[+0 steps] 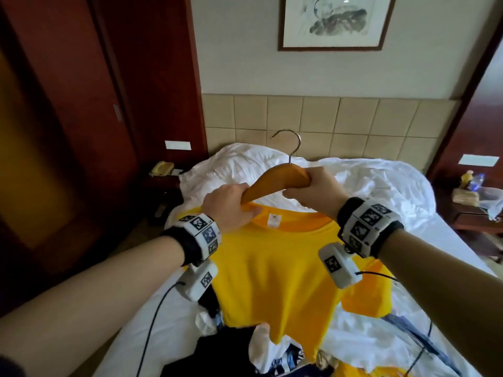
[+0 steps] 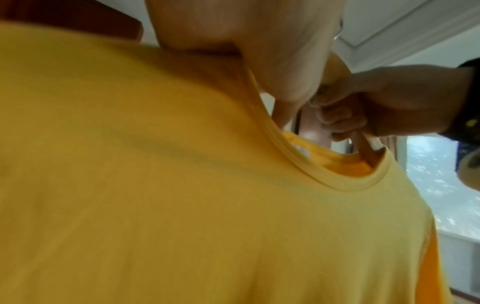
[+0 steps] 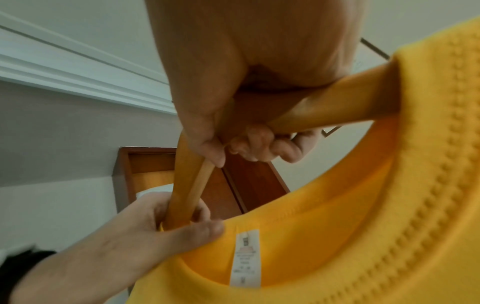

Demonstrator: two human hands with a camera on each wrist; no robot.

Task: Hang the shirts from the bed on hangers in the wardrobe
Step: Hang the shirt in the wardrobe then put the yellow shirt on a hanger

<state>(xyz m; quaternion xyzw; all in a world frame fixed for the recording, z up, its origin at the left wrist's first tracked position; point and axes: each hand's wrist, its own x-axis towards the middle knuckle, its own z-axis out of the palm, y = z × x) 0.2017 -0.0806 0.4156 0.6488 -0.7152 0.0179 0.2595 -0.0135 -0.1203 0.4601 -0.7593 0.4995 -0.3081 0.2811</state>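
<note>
held over the near half of the bed (image 1: 424,229): yellow shirt (image 1: 275,270), hanging from its collar (image 1: 296,221), hem trailing onto a heap of dark and white clothes (image 1: 245,346). wooden hanger (image 1: 277,180) above the collar, metal hook (image 1: 288,142) pointing up toward the tiled headboard (image 1: 353,118).

left hand (image 1: 231,205) closed, pinching the collar's left edge against the hanger's left arm, which had gone into the neck opening there. right hand (image 1: 313,189) closed round the hanger just right of its peak; in the left wrist view the right arm of the hanger dipped into the neck on that side too. how deep either end sat under the shoulders: not visible.

risks, as judged:
- collar stretched tight over both arms; forcing it could strain the ribbing or pop one end back out.
- shirt seated unevenly, sliding off the shorter side once released.
- trailing hem snagging the heap and dragging other clothes off the bed on lifting away.
- hook swinging loose during the carry to the red-brown wardrobe (image 1: 68,131) at far left, missing the rail.
</note>
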